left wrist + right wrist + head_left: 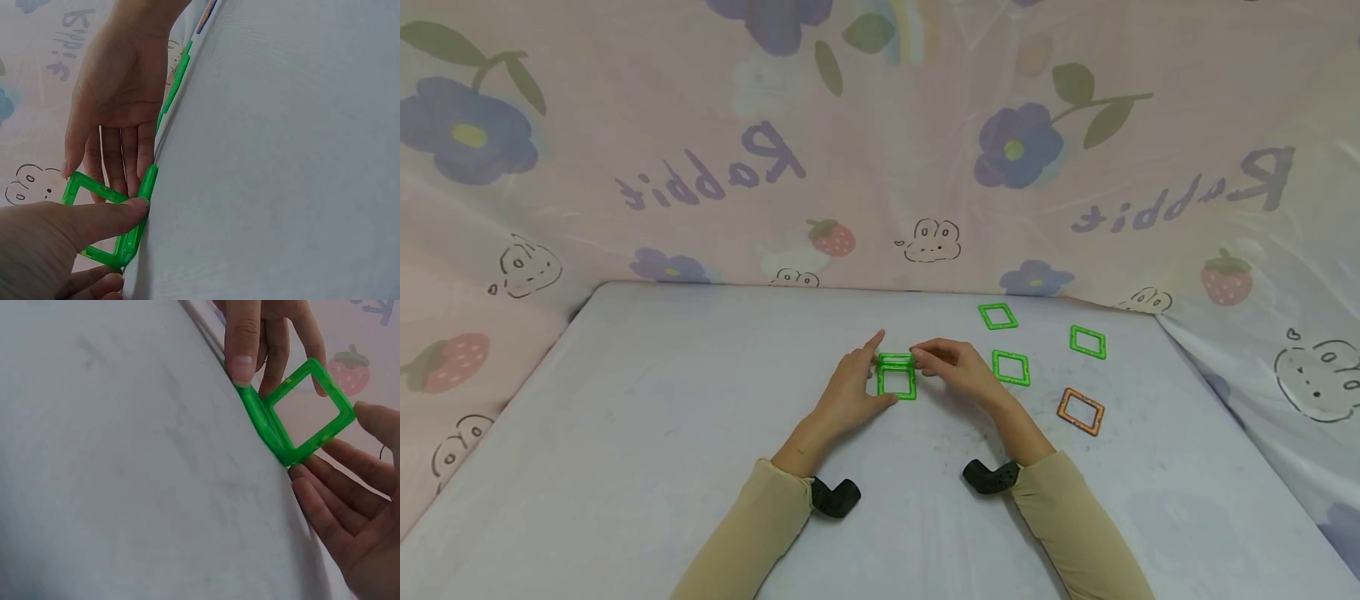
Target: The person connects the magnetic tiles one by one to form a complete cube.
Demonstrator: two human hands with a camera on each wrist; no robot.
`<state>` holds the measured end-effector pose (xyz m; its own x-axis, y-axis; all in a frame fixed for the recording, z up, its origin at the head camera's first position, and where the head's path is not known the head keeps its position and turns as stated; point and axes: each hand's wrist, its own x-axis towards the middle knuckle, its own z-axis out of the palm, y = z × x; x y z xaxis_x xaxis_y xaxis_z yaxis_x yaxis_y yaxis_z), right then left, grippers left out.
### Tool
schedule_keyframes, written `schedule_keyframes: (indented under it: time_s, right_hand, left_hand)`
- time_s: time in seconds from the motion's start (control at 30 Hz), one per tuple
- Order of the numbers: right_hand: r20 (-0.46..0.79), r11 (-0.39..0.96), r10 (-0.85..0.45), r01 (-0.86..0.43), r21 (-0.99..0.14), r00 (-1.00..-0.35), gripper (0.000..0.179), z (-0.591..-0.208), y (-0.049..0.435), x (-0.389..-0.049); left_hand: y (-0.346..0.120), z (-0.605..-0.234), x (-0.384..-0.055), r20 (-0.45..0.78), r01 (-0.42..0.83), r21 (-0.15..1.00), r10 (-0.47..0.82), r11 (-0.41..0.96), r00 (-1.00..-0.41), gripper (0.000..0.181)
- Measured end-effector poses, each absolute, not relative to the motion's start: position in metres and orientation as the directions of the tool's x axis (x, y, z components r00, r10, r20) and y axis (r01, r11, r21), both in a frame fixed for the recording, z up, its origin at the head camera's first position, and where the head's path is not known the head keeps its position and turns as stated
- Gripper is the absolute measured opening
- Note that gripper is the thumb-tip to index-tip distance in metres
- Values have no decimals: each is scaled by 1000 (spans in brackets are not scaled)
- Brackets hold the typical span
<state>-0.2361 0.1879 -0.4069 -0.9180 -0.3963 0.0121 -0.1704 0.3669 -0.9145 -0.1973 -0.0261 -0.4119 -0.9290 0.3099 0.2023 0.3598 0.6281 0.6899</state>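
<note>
Two green square magnetic tiles, open frames, meet edge to edge in mid-table. The flat tile [913, 386] lies on the tabletop, and the raised tile [896, 357] stands up at its far edge. My left hand [848, 392] holds the pair from the left, its thumb [128, 214] pressing on the flat tile and its index finger extended past the far side. From the right, my right hand [962, 371] pinches the raised tile [340, 397] at its side by the fingertips. Part of the join is hidden behind fingers in the left wrist view.
Right of the hands lie three loose green tiles, one near [1011, 382], one farther back [997, 327] and one far right [1088, 354]. An orange tile [1081, 427] lies nearer me. A patterned curtain [865, 167] rises behind the white table [700, 417].
</note>
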Motion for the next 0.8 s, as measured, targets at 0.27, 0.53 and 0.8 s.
schedule_keyframes:
  time_s: [0.27,0.53,0.8]
  right_hand:
    - [30,384,-369,-181,-905,-929,37,-406,183,-239]
    - [19,405,-333,-161,-900,-943,42,-406,180,-242]
    - [-6,425,-298,-127,-896,-954,44,-405,177,-243]
  left_hand:
    - [-27,-413,-198,208,373,681,322,630,-924,93]
    - [-27,-414,-198,221,386,673,326,631,-919,97]
    - [-28,-414,-197,220,384,676,326,629,-919,97]
